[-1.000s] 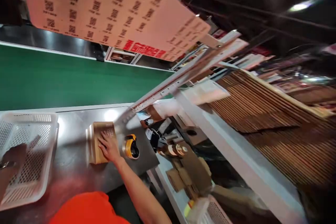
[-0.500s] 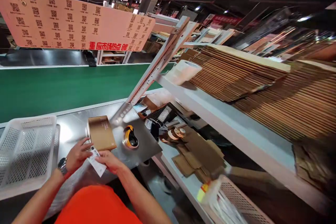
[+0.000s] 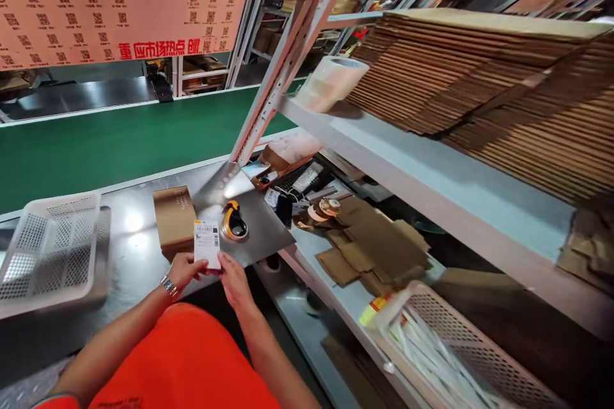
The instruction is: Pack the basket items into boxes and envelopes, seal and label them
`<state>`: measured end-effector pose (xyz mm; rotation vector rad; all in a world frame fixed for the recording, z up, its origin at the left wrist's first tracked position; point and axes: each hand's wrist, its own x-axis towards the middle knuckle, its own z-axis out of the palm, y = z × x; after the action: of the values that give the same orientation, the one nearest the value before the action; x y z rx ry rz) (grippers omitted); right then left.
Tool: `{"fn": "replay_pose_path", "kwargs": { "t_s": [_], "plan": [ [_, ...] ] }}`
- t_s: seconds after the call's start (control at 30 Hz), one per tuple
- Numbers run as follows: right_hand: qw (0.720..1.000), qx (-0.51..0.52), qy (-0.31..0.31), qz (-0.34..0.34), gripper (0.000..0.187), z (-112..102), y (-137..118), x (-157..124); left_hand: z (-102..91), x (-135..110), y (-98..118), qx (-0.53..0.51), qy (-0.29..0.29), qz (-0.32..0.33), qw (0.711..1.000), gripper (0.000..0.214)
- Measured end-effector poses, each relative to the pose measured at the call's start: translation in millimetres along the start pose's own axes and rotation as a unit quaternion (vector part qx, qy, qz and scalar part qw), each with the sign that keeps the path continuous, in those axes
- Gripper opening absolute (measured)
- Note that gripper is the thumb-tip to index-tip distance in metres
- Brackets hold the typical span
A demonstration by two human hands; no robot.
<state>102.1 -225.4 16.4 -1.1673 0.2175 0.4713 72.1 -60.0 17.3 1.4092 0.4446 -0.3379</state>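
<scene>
Both my hands hold a small white label (image 3: pixel 207 243) upright over the steel table's front edge. My left hand (image 3: pixel 185 270) pinches its lower left side and my right hand (image 3: pixel 233 280) its lower right. Just behind the label lies a flat brown box (image 3: pixel 173 220) on the steel table (image 3: pixel 129 249). A yellow and black tape dispenser (image 3: pixel 233 221) rests to the right of the box.
A white perforated basket (image 3: pixel 48 252) stands at the left. A green conveyor belt (image 3: pixel 119 140) runs behind the table. To the right, a shelf (image 3: pixel 422 185) carries stacked flat cardboard and a tape roll (image 3: pixel 330 82); below lie cardboard scraps, tape rolls and another basket (image 3: pixel 451 351).
My right hand left the brown box and my left hand left the basket. Both came together on the label and raised it upright. The view swung toward the shelf.
</scene>
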Motion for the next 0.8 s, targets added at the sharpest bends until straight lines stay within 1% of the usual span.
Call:
{"fn": "replay_pose_path", "kwargs": {
  "t_s": [0.13,0.27,0.4,0.53,0.7,0.8],
  "plan": [
    [0.999,0.044,-0.003,0.031,0.063,-32.2,-3.5,-23.8,28.7,-6.9,3.3,-0.060,0.041,-0.018,0.997,0.027],
    [0.996,0.070,0.002,0.045,0.061,-62.8,-6.5,-39.6,58.6,-13.3,1.7,-0.071,0.072,-0.048,0.994,0.019],
    [0.995,0.079,0.007,0.057,0.060,-91.3,-7.8,-48.3,86.8,-20.9,-5.5,-0.071,0.067,-0.059,0.993,0.023],
    [0.996,0.071,-0.005,0.062,0.058,-116.8,-8.7,-57.0,112.1,-30.3,-14.7,-0.060,0.076,-0.068,0.993,0.027],
    [0.996,0.058,-0.009,0.066,0.059,-145.4,-10.0,-68.6,140.6,-39.6,-27.7,-0.064,0.080,-0.063,0.993,0.032],
    [0.997,0.046,0.007,0.065,0.059,-161.1,-11.2,-75.4,155.1,-40.5,-37.9,-0.050,0.081,-0.065,0.993,0.034]
  ]
}}
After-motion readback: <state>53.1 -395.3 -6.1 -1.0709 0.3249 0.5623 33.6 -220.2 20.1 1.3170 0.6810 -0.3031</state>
